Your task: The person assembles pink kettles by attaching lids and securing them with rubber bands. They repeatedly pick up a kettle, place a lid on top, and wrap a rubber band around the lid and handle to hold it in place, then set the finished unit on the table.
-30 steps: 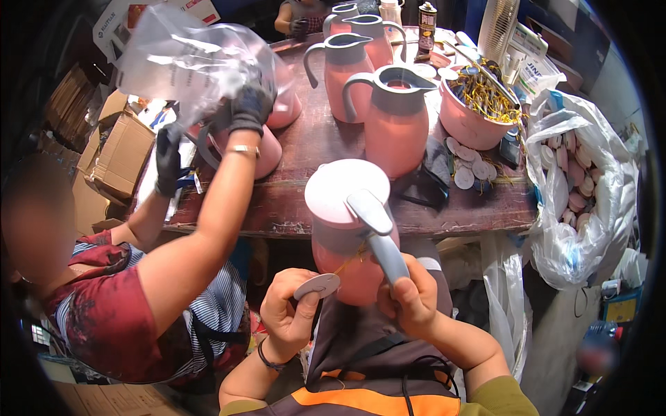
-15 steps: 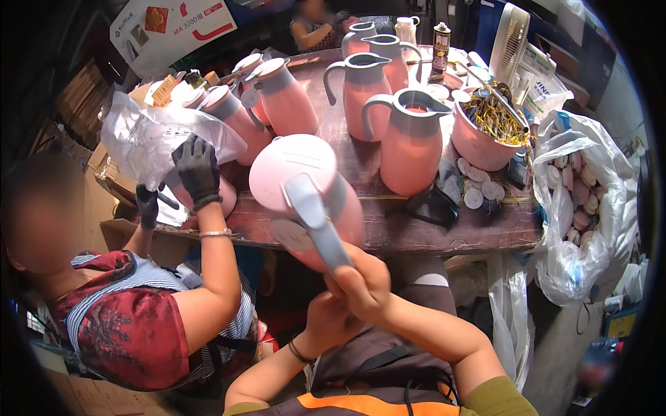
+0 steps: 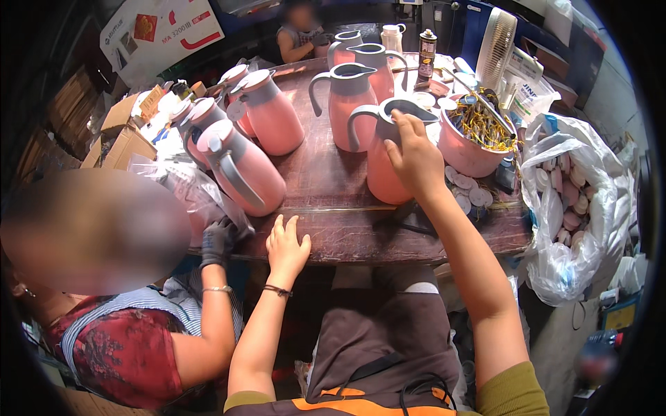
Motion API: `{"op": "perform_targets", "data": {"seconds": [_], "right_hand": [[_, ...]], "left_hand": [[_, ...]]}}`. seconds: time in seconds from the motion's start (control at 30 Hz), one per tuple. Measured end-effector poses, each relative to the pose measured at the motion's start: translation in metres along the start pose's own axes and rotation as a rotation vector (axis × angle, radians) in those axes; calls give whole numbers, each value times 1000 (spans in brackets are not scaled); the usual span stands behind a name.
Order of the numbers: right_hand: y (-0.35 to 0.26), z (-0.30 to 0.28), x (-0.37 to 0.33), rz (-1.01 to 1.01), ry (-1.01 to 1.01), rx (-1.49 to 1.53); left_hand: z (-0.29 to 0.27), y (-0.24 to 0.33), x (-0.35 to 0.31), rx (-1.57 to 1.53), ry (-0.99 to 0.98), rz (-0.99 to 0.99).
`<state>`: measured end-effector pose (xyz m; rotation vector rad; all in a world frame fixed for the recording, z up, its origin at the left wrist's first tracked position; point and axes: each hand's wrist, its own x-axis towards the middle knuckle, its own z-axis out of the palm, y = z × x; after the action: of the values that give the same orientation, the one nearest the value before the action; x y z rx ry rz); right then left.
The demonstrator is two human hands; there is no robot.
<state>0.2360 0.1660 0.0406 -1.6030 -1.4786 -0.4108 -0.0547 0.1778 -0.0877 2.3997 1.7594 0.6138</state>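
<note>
My right hand (image 3: 418,156) is at the neck of a pink jug (image 3: 388,177) with a grey rim and grey handle. Its fingers curl over the rim of the lidless mouth, and the thumb lies against the side. My left hand (image 3: 286,247) is empty, fingers spread, over the table's near edge. Beyond it stands a lidded pink jug (image 3: 257,177), its grey handle facing me. Further lidless jugs (image 3: 352,111) stand behind the one at my right hand. More lidded jugs (image 3: 272,114) stand at the left.
At the left, a co-worker's gloved hand (image 3: 218,243) is on a plastic-wrapped item (image 3: 201,191). A pink tub (image 3: 468,149) of yellow-tied strands, round tags (image 3: 475,196) and a spray can (image 3: 427,55) stand right. A plastic bag (image 3: 548,256) of lids hangs beyond the table edge.
The lidded jug left my hands and now stands on the table at the left. My right hand moved up to a lidless jug; my left opened. The co-worker's bag came down lower.
</note>
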Motion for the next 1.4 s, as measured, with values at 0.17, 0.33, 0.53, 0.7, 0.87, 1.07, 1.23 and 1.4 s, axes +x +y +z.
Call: {"op": "perform_targets", "data": {"seconds": [0.17, 0.33, 0.53, 0.7, 0.87, 1.07, 1.23, 1.4], "right_hand": [[-8, -28, -25, -145, 92, 241], [-22, -124, -83, -441, 30, 576], [10, -156, -162, 0, -334, 878], [125, -167, -316, 1272, -1014, 780], [189, -109, -463, 733, -1110, -478], [239, -75, -505, 833, -1141, -607], [261, -84, -524, 879, -1191, -673], [274, -101, -536, 921, -1136, -676]], "left_hand": [[-56, 30, -15, -445, 189, 129], [-141, 99, -45, -897, 173, 390], [-113, 161, -76, -562, -837, 626], [-96, 155, -80, -682, -655, 614], [-97, 164, -71, -631, -703, 611], [-96, 160, -78, -725, -685, 447], [-87, 140, -82, -766, -659, 398], [-80, 132, -84, -801, -610, 271]]}}
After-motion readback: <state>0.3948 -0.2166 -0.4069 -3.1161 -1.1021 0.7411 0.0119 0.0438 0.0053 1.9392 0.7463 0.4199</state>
